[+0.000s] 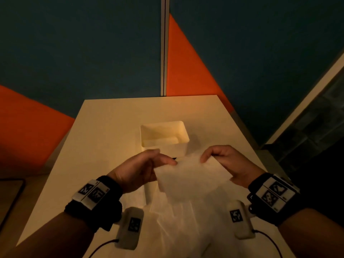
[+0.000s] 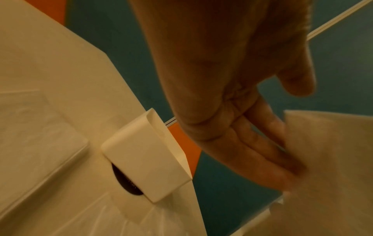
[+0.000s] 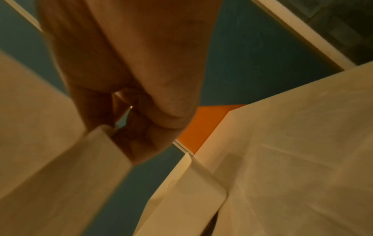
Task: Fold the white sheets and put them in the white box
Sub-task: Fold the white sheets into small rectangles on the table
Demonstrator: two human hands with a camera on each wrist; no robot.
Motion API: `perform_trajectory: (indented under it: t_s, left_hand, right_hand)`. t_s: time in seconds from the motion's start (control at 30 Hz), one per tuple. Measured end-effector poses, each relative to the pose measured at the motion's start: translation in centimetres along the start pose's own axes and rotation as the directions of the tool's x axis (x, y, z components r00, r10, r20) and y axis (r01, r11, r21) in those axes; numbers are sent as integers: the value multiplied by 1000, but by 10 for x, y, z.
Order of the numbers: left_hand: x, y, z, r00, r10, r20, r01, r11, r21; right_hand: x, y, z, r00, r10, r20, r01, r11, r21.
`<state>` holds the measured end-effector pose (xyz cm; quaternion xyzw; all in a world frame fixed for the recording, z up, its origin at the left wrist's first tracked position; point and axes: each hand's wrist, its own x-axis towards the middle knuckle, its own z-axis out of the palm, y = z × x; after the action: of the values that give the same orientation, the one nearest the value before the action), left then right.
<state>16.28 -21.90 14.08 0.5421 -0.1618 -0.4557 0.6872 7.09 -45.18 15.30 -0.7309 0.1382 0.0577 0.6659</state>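
Sheets [image 1: 173, 220] lie flat on the table [image 1: 104, 131], nearest the person. Just above them both hands lift one folded sheet [image 1: 191, 175] — left hand [image 1: 137, 170] pinches its left edge, right hand [image 1: 230, 164] pinches its right corner. Just beyond the folded sheet sits the white box [image 1: 163, 136], open-topped, something white inside. A dark object [image 2: 125, 180] peeks from under the box's near side — too hidden to identify.
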Motion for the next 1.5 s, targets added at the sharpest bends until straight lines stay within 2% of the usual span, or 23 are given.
perform_trajectory:
  t_s: [0.1,0.2,0.3,0.37,0.47,0.53,0.63,0.73,0.83,0.93,1.03,1.27,1.5]
  left_hand:
    - [4,2,8,995,-63,71,49,982,183]
    - [5,-3,15,991,-89,99,59,960,274]
    - [7,-11,12,999,-50,-4,49,954,295]
    - [6,-18,0,989,-3,-148,36,974,223]
    - [1,-30,-23,921,26,-388,33,989,143]
    - [-5,-40,-37,862,34,-506,32,992,121]
    - [-10,-63,-61,758,24,-652,100,983,152]
    - [-15,-87,-80,683,23,-730,199,956,217]
    - [-20,-103,-92,651,40,-758,287,912,294]
    - [-22,-110,-98,625,83,-776,360,851,382]
    - [-22,-111,-99,617,119,-778,388,814,433]
    - [-18,-109,-99,633,176,-754,392,767,508]
    - [-11,-111,-108,626,201,-753,440,707,554]
  right_hand:
    - [2,-5,9,992,4,123,4,998,-60]
    - [3,-4,18,980,-11,198,24,998,-64]
    - [6,2,16,990,0,140,2,1000,-13]
    - [12,13,3,1000,11,-2,-11,999,-54]
    - [21,44,-25,961,20,-277,-111,943,-315]
    - [20,70,-43,938,36,-345,-210,849,-485]
    - [10,98,-55,951,55,-305,-269,636,-723]
    - [-2,117,-56,962,88,-258,-264,544,-796]
    - [-12,126,-53,972,65,-226,-231,449,-863]
    - [-18,134,-51,974,16,-225,-211,415,-885]
    - [-20,135,-50,973,-10,-231,-208,398,-894]
    - [-20,134,-51,984,47,-174,-180,313,-933]
    - [-21,136,-49,984,89,-154,-174,309,-935]
